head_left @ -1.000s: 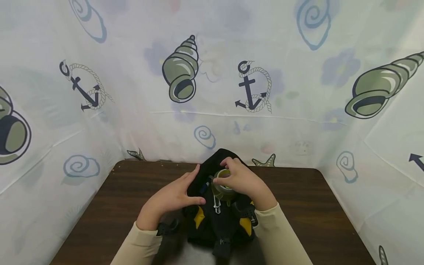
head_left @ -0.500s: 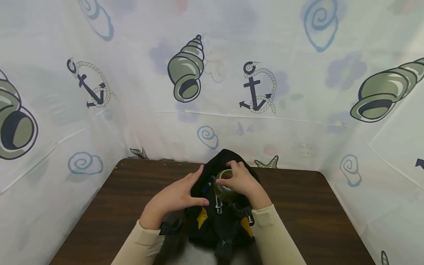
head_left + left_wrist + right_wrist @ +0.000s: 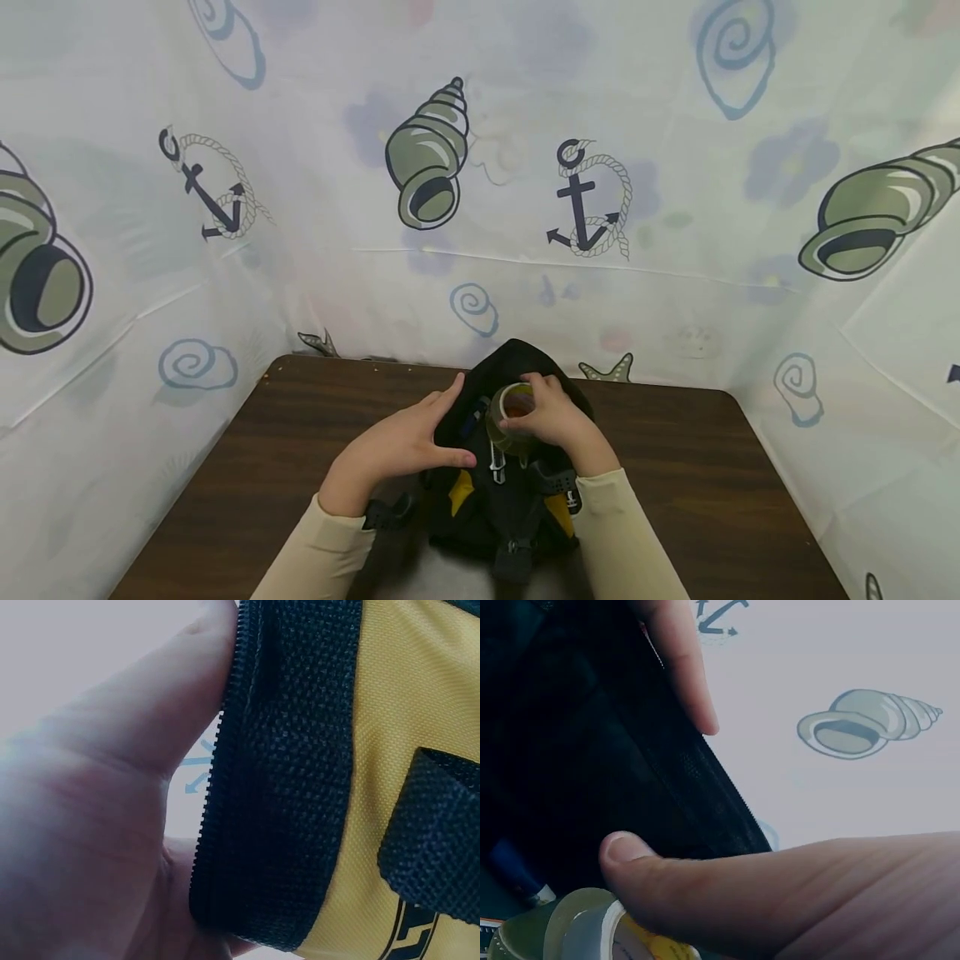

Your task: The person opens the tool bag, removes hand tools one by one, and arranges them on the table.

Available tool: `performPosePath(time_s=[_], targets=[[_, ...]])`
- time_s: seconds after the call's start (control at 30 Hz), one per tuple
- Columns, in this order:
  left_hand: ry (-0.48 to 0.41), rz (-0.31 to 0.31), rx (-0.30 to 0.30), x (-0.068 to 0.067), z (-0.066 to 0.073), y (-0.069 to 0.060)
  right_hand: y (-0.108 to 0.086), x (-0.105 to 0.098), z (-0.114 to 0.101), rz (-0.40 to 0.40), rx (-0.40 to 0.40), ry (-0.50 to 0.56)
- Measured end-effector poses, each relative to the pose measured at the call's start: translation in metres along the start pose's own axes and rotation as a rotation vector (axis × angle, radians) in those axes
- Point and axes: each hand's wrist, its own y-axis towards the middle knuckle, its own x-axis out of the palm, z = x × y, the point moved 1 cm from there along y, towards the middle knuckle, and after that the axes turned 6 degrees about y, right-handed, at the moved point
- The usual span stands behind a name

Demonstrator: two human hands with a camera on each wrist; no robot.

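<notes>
Left hand (image 3: pixel 397 442) spread wide against open bag (image 3: pixel 478 525); right hand (image 3: pixel 558 422) splayed too — nothing pinched, thumb by tape (image 3: pixel 501 437), contact unclear.

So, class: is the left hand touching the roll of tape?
Apart. The head view shows a gap between the left hand and the roll of tape, with the black bag visible between.

pale walls (image 3: pixel 660 308), seemingly cloth, printed with shells (image 3: pixel 429 154) and anchors (image 3: pixel 578 208), enclose a brown wood-grain table (image 3: pixel 712 467).
</notes>
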Motion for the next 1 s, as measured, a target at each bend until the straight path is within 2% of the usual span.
performPosePath(time_s=[0.47,1.0], targets=[[0.016,0.002,0.001,0.001,-0.001,0.002,0.004,0.004,0.011,-0.003,-0.007,0.007],[0.018,0.000,-0.017,0.003,-0.003,0.002,0.005,0.006,0.011,0.023,-0.024,-0.071]])
